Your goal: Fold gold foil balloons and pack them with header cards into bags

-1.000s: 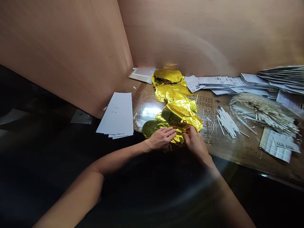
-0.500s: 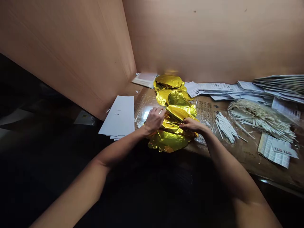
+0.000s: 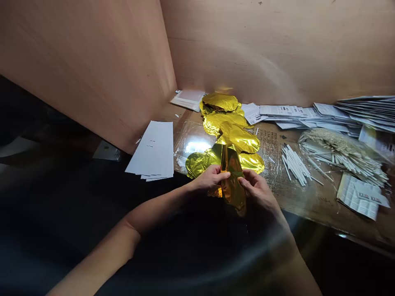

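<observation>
A: Head view. Hands?
B: Left hand [image 3: 212, 178], right hand [image 3: 258, 187]: both closed, thumbs and fingers pinching one folded gold foil balloon [image 3: 233, 191].
A: Position?
B: Over desk's [image 3: 311, 205] near edge; loose foil pile [image 3: 230, 121] just beyond.

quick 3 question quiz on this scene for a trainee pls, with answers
1. True or false: the left hand and the right hand both hold the folded gold foil.
2. What lies left of the gold foil pile? A) scissors B) white sheets C) a cup
3. In the picture, on which side of the bagged sticks are the loose white sticks?

Key: 1. True; 2. B; 3. Left
</observation>
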